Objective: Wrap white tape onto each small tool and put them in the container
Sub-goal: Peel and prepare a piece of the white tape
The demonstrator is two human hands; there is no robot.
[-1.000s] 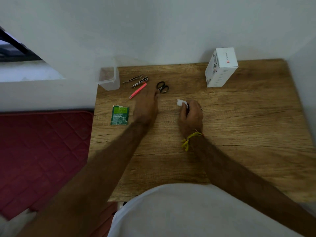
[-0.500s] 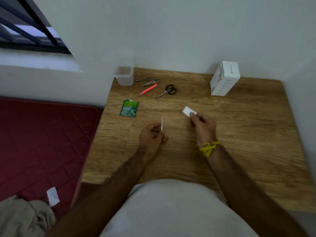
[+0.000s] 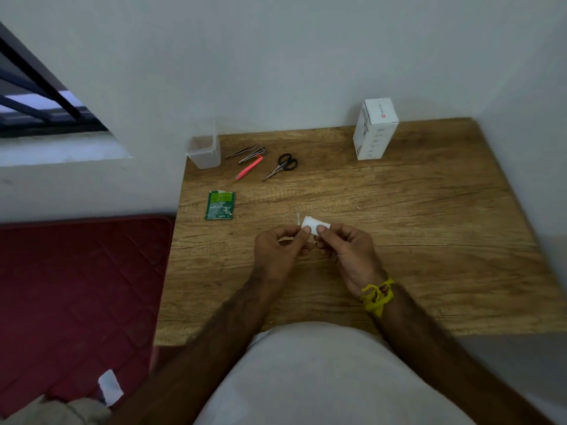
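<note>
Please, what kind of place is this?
Probably a room at home, not a workshop: a small wooden table stands in a wall corner, a red quilted mattress lies beside it, and a barred window is at the left.

The white tape point(image 3: 316, 226) is a small, flattish roll held above the worktop point(image 3: 399, 228), pinched between the thumbs and fingers of both hands. A thin pale tool point(image 3: 298, 218) pokes up just at the tape's left edge, too small to make out further. Well beyond the tape, the clear plastic container point(image 3: 204, 151) stands upright and open at the worktop's far left corner. To the right of the container lie metal tweezers point(image 3: 240, 152), a metal clipper point(image 3: 252, 154), pink tweezers point(image 3: 249, 171) and black-handled scissors point(image 3: 281, 166), all flat, set close together and untaped.
</note>
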